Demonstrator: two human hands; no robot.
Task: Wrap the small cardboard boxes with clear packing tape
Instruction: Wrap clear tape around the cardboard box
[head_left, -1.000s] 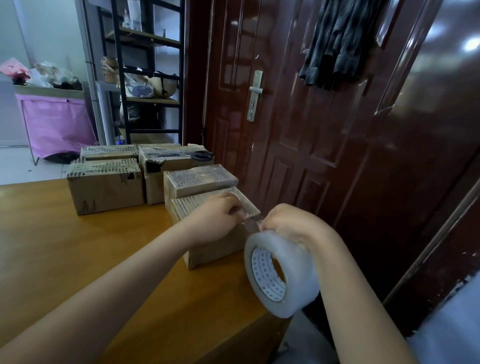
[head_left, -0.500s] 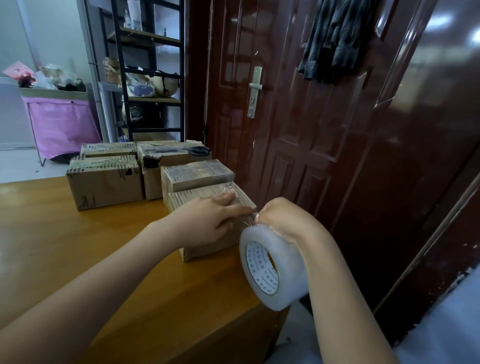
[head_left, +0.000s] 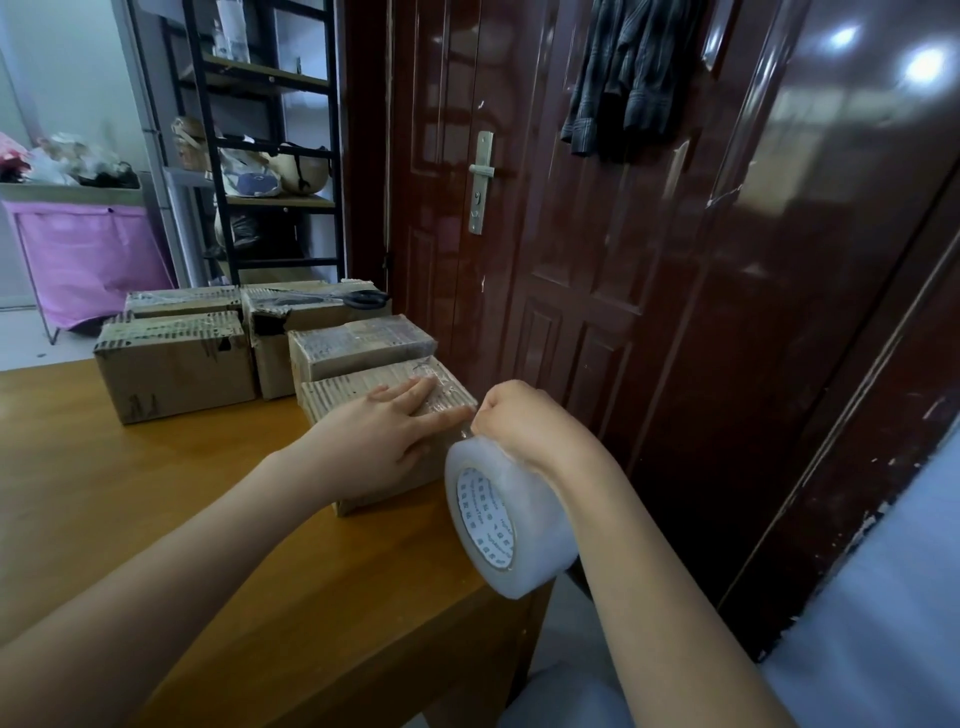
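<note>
A small cardboard box (head_left: 358, 389) lies at the right edge of the wooden table (head_left: 156, 499), with clear tape shining on its far right corner. My left hand (head_left: 384, 436) lies flat on its top with fingers straight, pressing the tape down. My right hand (head_left: 524, 421), curled at the box's right corner, holds a big roll of clear packing tape (head_left: 506, 525) that hangs beside the table's edge. Several other taped boxes (head_left: 171, 358) stand behind the near one.
Black scissors (head_left: 358, 298) rest on a box at the back. A dark red door (head_left: 597, 249) stands close on the right. A black shelf rack (head_left: 260, 156) and a pink bin (head_left: 83, 260) lie beyond the table.
My left hand has uncurled and slid flat across the box top toward the right corner. The roll and my right hand have stayed at that corner.
</note>
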